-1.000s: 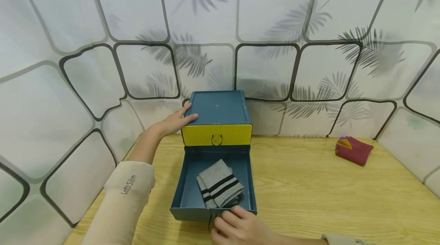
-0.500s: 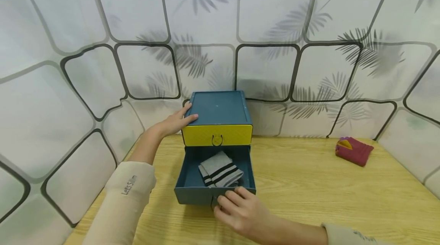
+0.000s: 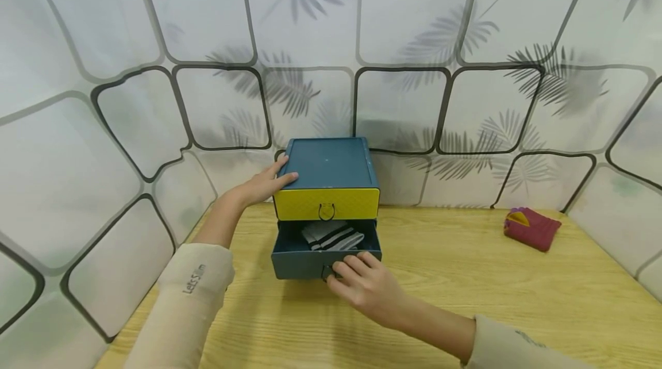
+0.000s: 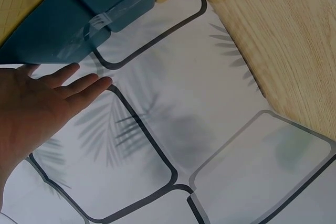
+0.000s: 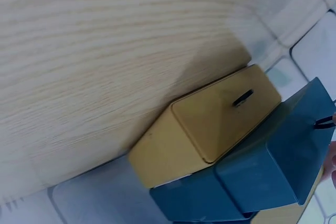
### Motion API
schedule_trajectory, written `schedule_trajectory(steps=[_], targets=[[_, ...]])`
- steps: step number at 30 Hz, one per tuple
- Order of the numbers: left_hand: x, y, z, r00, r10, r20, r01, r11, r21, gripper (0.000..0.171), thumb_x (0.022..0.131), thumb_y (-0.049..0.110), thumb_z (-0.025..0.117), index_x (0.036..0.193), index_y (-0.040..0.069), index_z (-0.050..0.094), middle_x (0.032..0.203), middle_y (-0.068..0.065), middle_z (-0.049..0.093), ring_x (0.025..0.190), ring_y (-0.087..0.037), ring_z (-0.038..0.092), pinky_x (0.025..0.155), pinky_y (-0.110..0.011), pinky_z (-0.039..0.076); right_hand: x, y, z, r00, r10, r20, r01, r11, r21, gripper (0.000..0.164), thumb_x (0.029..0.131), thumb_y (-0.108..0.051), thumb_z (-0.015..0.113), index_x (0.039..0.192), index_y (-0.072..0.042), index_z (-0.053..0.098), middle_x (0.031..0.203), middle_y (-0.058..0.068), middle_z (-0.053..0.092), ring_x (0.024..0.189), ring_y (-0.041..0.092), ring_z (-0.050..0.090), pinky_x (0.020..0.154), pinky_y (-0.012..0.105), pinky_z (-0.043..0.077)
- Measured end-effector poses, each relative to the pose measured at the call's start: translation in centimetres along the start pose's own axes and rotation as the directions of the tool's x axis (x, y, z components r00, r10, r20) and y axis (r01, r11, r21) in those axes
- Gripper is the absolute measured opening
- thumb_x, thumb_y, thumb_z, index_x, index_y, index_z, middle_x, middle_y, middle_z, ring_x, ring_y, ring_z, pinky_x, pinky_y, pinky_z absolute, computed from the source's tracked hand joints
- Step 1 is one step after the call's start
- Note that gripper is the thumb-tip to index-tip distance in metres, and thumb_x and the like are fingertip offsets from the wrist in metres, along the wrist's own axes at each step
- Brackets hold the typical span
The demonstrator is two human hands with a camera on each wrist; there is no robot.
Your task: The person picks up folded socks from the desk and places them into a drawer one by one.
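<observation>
I see the lower drawer [image 3: 326, 255] of the small chest [image 3: 327, 176] now pushed most of the way in; half a second ago it stood further out, so it is nearly closed. The striped socks [image 3: 332, 235] lie inside it, only partly visible under the yellow upper drawer [image 3: 326, 203]. My right hand [image 3: 368, 287] is at the drawer front, fingers seemingly pinching its ring pull, though they cover it. My left hand [image 3: 264, 183] rests on the chest's top left corner, fingers straight and together. A red cloth [image 3: 532, 228] lies well right of the chest.
</observation>
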State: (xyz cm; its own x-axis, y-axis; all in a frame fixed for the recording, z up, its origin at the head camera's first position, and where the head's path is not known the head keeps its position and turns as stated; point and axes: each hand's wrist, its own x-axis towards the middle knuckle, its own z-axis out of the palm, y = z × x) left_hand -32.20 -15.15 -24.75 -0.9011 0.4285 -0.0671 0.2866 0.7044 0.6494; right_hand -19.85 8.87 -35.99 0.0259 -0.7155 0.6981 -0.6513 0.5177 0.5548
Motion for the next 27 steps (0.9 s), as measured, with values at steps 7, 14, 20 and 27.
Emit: schedule_trajectory(steps=[7, 14, 20, 27], targets=[[0.0, 0.0, 0.0, 1.0, -0.002, 0.006, 0.002, 1.0, -0.02, 0.072, 0.098, 0.045, 0.035, 0.149, 0.014, -0.005, 0.151, -0.017, -0.005, 0.135, -0.04, -0.001, 0.101, -0.061, 0.012, -0.8, 1.1, 2.3, 0.999, 0.016, 0.034, -0.014, 0.999, -0.04, 0.036, 0.1, -0.007, 0.036, 0.08, -0.016, 0.066, 0.085, 0.003, 0.059, 0.074, 0.019, 0.054, 0.063, 0.03, 0.044], [-0.1, 0.1, 0.0, 1.0, -0.006, 0.01, 0.007, 0.999, -0.032, 0.071, 0.098, 0.044, 0.035, 0.149, 0.015, -0.006, 0.151, -0.017, -0.006, 0.135, -0.039, -0.002, 0.102, -0.061, 0.012, -0.9, 2.2, 4.0, 0.999, 0.026, 0.023, -0.024, 0.996, -0.087, 0.037, 0.1, -0.005, 0.037, 0.077, -0.015, 0.065, 0.085, 0.004, 0.059, 0.075, 0.02, 0.055, 0.063, 0.031, 0.045], [0.0, 0.1, 0.1, 1.0, -0.016, 0.009, 0.017, 0.999, -0.04, 0.072, 0.098, 0.045, 0.036, 0.149, 0.016, -0.006, 0.151, -0.016, -0.006, 0.135, -0.038, -0.002, 0.102, -0.06, 0.014, -1.0, 2.9, 4.9, 0.999, 0.028, 0.024, -0.025, 0.993, -0.113, 0.034, 0.099, -0.003, 0.038, 0.078, -0.014, 0.063, 0.085, 0.004, 0.058, 0.074, 0.02, 0.055, 0.062, 0.03, 0.044], [0.1, 0.0, 0.1, 1.0, -0.012, 0.007, 0.012, 0.999, -0.04, 0.072, 0.098, 0.045, 0.036, 0.149, 0.015, -0.006, 0.151, -0.016, -0.006, 0.135, -0.038, -0.002, 0.102, -0.061, 0.013, -1.1, 3.5, 5.5, 0.998, 0.048, 0.038, -0.043, 0.993, -0.107, 0.033, 0.098, -0.003, 0.04, 0.079, -0.013, 0.065, 0.083, 0.005, 0.057, 0.074, 0.021, 0.055, 0.062, 0.031, 0.044]])
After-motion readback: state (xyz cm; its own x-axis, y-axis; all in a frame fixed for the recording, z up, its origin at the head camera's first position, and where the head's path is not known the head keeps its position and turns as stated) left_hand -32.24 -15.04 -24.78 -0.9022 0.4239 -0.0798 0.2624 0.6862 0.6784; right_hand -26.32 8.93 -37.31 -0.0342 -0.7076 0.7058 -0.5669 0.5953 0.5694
